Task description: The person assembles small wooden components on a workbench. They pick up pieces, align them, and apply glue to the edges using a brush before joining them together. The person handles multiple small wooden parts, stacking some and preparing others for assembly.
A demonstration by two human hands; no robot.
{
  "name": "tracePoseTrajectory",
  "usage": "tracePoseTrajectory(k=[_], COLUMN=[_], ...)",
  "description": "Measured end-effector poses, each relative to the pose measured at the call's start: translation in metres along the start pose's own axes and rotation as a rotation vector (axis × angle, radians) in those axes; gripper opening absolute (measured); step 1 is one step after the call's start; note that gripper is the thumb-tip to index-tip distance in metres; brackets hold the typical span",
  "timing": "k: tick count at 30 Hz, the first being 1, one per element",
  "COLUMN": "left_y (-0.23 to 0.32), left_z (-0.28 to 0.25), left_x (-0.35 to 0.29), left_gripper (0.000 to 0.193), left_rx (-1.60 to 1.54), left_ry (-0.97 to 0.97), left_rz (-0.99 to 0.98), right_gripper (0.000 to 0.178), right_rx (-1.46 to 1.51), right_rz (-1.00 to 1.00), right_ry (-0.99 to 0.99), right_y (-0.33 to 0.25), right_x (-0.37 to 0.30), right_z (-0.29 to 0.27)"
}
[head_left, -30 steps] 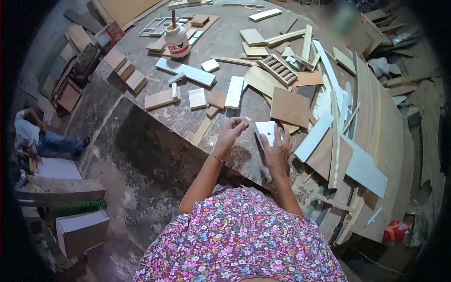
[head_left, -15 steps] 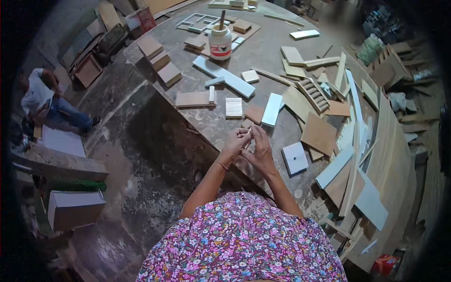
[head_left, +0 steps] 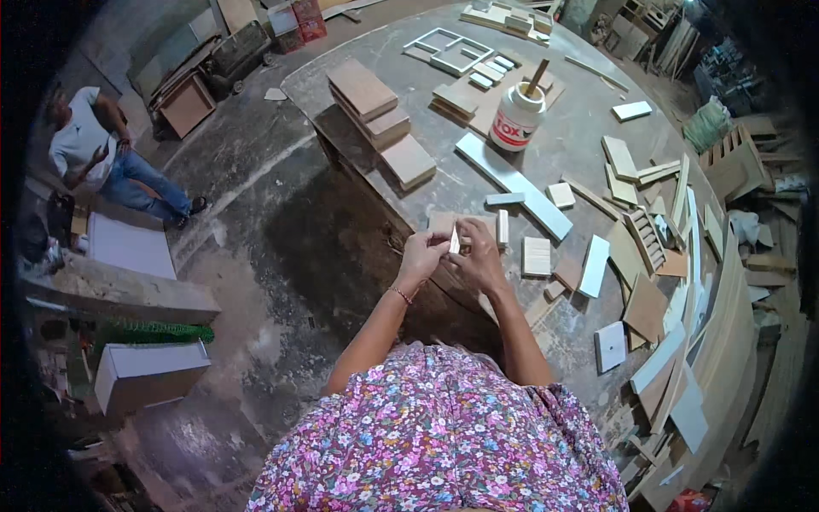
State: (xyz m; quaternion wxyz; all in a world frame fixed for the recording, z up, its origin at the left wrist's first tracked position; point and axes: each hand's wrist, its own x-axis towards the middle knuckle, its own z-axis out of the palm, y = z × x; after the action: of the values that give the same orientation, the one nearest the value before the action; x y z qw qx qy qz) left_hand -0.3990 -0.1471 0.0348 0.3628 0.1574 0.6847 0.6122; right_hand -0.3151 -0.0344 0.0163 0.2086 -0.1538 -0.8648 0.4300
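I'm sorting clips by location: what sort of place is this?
Likely a woodworking shop: a large worktable bears cut wooden blocks, a slatted wooden piece and a white jar.

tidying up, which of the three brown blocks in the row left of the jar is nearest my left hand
The front block, at the row's end toward your left hand; the middle block and back block sit farther away.
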Motion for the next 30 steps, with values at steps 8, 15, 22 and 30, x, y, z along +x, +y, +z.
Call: tracePoseTrajectory(k=[8,15,22,30], left_y=[-0.016,-0.029,-0.025,-0.029], left_z=[-0.055,-0.061,-0.058,-0.046], left_x=[0.049,0.069,0.070,0.081], left_gripper=[0.019,0.021,0.021,0.023], left_rx=[0.332,0.337,0.200,0.283], left_ry=[0.068,0.029,-0.103,-0.033], left_rz=[0.145,0.218,-0.068,0.003], right_gripper=[0.092,0.104,0.113,0.108], right_rx=[-0.162,-0.128,-0.364,-0.448], right_rz=[0.067,0.159,0.039,-0.009], right_ry=[-0.098,-0.147,-0.302,-0.309], right_y=[0.004,0.008,0.001,0.018], right_x=[0.033,0.038,0.054,0.061], right_z=[0.026,0.012,0.013,0.017])
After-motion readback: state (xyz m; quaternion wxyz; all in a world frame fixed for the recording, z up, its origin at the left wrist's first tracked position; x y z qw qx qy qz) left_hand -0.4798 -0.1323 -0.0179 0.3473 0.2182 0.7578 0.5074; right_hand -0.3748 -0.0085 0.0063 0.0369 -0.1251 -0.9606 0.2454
